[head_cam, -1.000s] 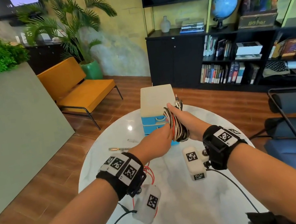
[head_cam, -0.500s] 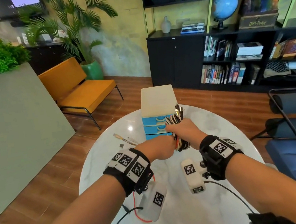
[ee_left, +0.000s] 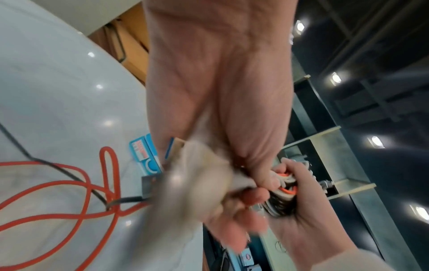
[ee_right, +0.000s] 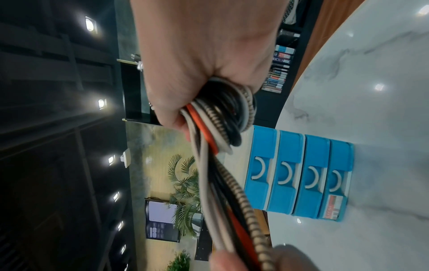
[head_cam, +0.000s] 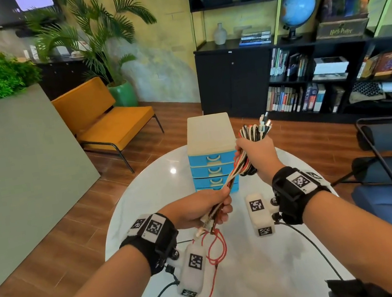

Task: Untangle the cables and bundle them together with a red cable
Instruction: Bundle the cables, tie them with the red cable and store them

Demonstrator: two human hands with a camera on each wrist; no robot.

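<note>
Head view: both hands raised over a round white marble-look table (head_cam: 235, 282), a cable run stretched between them.
Right hand (head_cam: 258, 156): fist closed round a coiled bundle of black, white and orange-red cables (head_cam: 253, 132), held above the far part of the table; plug ends stick out of the top of the fist.
Left hand (head_cam: 199, 211): nearer and lower, fingers curled round the loose tails of the same cables, among them a spiral-braided beige cable (ee_right: 234, 181).
Red cable (head_cam: 214, 247): thin and loose; hangs from the left hand in loops onto the table, partly under the wrist camera. In the left wrist view its loops cross a black lead (ee_left: 69, 174).
Task state, judged: cables gathered, tie not yet wound.
Risk, loops: the coil could spring open if the right fist loosens while the tails are drawn through.
Risk, snag: the red cable may catch on the black lead or the wrist camera when pulled up.
Risk, plugs: free plug ends may hook into the coil.
In the way: blue four-drawer plastic organiser with a cream top (head_cam: 213, 161), directly behind the hands on the table's far side.
Around: yellow bench far left, black bookshelf far right, dark chair frame at right.
</note>
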